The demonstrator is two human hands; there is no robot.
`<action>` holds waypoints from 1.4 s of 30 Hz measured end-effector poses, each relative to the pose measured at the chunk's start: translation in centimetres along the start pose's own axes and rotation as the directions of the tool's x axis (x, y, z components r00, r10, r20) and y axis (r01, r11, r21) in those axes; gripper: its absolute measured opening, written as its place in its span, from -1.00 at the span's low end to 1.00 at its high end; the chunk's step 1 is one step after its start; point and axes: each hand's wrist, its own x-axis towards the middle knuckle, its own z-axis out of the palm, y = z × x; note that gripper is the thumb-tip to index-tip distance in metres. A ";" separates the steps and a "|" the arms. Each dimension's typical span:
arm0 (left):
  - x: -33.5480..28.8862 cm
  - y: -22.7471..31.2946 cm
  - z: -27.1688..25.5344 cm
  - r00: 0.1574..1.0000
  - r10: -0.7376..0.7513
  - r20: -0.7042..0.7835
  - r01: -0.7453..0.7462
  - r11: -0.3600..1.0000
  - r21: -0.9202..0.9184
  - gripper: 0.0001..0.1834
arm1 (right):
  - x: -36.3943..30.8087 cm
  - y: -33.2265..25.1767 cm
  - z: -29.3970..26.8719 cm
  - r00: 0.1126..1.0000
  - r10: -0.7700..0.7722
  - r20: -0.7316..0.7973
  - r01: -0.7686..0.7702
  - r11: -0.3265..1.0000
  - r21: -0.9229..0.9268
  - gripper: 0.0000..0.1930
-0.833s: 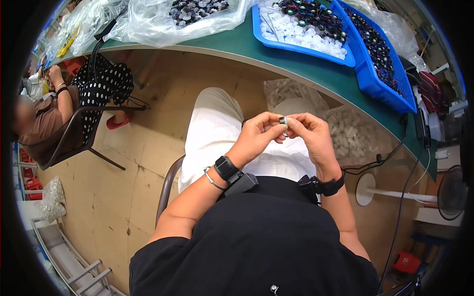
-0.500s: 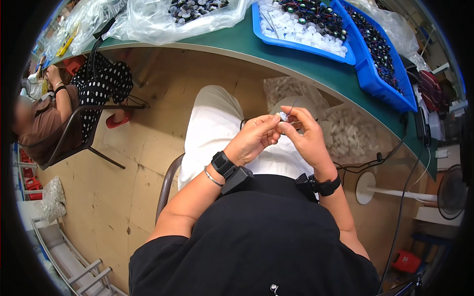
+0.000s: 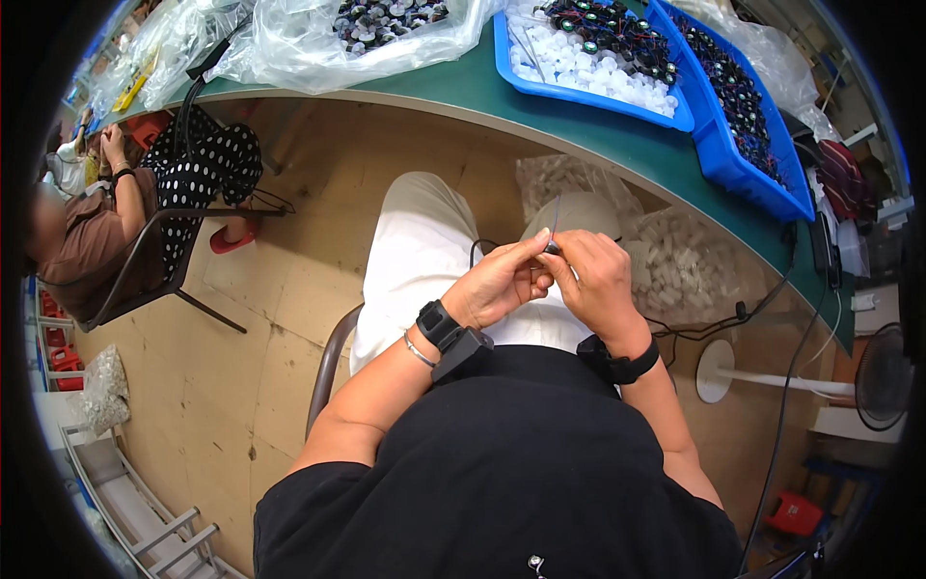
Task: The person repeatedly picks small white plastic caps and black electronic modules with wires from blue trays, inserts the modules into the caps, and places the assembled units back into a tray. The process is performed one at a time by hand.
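Note:
Over my lap, my left hand (image 3: 500, 282) and my right hand (image 3: 600, 278) meet at the fingertips. Between them they pinch a small dark wired part (image 3: 552, 248), with thin wires standing up from it. My fingers cover most of it, so its exact shape is hidden. On the green table ahead, a blue tray (image 3: 590, 104) holds small white translucent caps (image 3: 569, 69) and dark wired parts (image 3: 617, 34) with shiny round ends. A second blue tray (image 3: 779, 198) to its right is full of similar wired parts.
A clear plastic bag (image 3: 289, 68) of small dark-and-white pieces lies on the table (image 3: 434, 87). Beneath the table stand bags of whitish pieces (image 3: 675, 265). A white-poled fan (image 3: 786, 376) and black cables are at the right. Another person (image 3: 106, 217) sits at the far left.
My right hand has come lower and its fingers have curled in closer to the left. The pale piece seen at the fingertips before is now hidden; a dark end shows instead.

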 end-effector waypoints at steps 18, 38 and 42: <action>0.0 15.9 5.6 0.751 0.638 0.168 -0.609 0.573 0.549 -0.61 | 8.6 1.3 -5.4 0.966 0.127 -0.223 -0.084 0.978 0.192 -0.69; 12.0 20.3 6.4 0.711 0.402 0.577 -0.172 -0.696 0.697 -0.71 | 21.1 11.8 -3.1 0.964 0.260 0.051 -0.229 0.915 -0.333 -0.74; 12.6 20.6 7.5 0.735 0.449 0.508 -0.092 -0.676 0.731 -0.74 | 20.5 12.2 -4.2 0.945 0.308 -0.107 -0.325 0.914 -0.245 -0.77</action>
